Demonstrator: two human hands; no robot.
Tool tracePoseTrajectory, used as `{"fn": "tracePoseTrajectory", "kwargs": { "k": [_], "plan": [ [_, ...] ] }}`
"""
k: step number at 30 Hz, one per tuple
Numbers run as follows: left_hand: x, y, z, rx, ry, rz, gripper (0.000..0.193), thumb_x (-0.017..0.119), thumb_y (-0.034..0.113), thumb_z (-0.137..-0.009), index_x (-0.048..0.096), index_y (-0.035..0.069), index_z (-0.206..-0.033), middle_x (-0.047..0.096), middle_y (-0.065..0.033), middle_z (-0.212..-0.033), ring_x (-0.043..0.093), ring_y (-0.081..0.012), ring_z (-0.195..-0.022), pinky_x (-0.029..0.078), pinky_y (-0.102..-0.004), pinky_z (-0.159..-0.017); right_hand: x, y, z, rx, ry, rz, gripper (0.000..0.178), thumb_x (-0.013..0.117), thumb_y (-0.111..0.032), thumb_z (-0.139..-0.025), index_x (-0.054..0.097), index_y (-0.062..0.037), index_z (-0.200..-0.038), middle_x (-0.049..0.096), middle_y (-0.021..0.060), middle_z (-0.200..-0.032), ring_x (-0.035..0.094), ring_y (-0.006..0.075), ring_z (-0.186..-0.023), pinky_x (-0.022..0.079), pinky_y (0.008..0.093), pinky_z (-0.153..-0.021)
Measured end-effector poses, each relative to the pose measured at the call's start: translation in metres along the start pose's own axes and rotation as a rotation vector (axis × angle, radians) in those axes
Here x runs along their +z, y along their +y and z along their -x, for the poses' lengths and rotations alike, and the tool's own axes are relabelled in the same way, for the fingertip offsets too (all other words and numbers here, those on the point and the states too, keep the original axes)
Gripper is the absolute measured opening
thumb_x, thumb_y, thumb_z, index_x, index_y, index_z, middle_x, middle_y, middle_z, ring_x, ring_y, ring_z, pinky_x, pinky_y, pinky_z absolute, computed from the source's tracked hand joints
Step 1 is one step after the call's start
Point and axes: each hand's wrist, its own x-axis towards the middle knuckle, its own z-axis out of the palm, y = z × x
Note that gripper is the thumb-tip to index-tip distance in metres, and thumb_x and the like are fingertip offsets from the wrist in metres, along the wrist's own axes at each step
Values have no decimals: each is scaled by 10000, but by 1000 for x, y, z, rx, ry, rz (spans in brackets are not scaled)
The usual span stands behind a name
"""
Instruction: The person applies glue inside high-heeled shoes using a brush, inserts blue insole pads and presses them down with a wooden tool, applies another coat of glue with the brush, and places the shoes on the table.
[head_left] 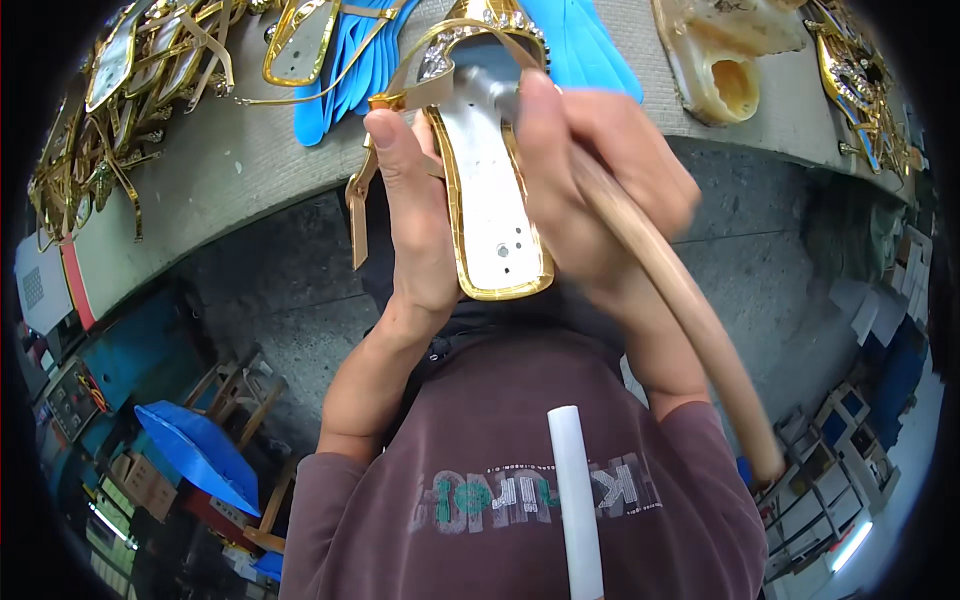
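Observation:
A gold sandal (490, 215) with a pale silvery insole, thin straps and a jewelled band is held just off the table's near edge, its squared end toward me. My left hand (415, 220) grips the sandal's left side, thumb pointing up along it; its other fingers are mostly hidden. In my right hand (600, 170) is a hammer (680, 285), its long wooden handle slanting down to the right. The hammer's metal head is blurred over the far part of the insole. Whether it touches the insole I cannot tell.
Blue sole-shaped sheets (365, 55) lie behind the sandal. Gold sandals (160, 70) are heaped at the left, with more gold sandals (855, 90) at the right. A yellowish lumpy block (725, 60) with a hole stands on the table (260, 170). A white tube (573, 490) shows before my shirt.

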Motion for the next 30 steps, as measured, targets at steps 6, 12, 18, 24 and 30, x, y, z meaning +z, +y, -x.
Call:
{"fn": "tracePoseTrajectory", "kwargs": {
  "k": [6, 12, 18, 24, 30],
  "plan": [
    [-13, 0, 8, -130, 52, 102, 995, 230, 814, -900, 442, -38, -1368, 625, -41, -1031, 590, -92, -813, 483, -227, -695, 9, 9, -10, 634, -72, -389, 244, 694, -45, -885, 646, 15, -653, 606, 25, -533, 535, 33, -476, 401, 205, -433],
    [-20, -1, 6, -184, 96, 190, 1053, 279, 859, -850, 434, -39, -1376, 642, -48, -1043, 626, -94, -812, 509, -217, -693, 3, -2, -19, 581, -87, -402, 259, 678, -72, -901, 634, 9, -659, 623, 23, -557, 540, 43, -456, 408, 210, -424],
    [-20, 1, 4, -160, 60, 80, 1086, 291, 875, -829, 397, -44, -1397, 646, -52, -1025, 647, -90, -789, 541, -219, -677, -5, -3, -24, 754, -134, -453, 274, 673, -88, -911, 629, 4, -657, 618, 31, -552, 553, 52, -454, 413, 209, -413],
    [-22, 2, 1, -69, 11, -144, 1126, 284, 880, -823, 332, -54, -1449, 648, -61, -1065, 657, -73, -811, 559, -217, -684, -12, -4, -22, 676, -87, -425, 284, 674, -81, -917, 619, 13, -654, 595, 35, -529, 527, 63, -430, 406, 202, -408],
    [-26, 9, -4, -83, -12, -209, 1120, 253, 881, -829, 373, -59, -1427, 654, -61, -1054, 656, -70, -790, 554, -207, -663, -24, -17, -26, 700, -104, -381, 290, 677, -91, -919, 613, 6, -653, 593, 39, -524, 527, 66, -427, 406, 202, -408]
  ]
}}
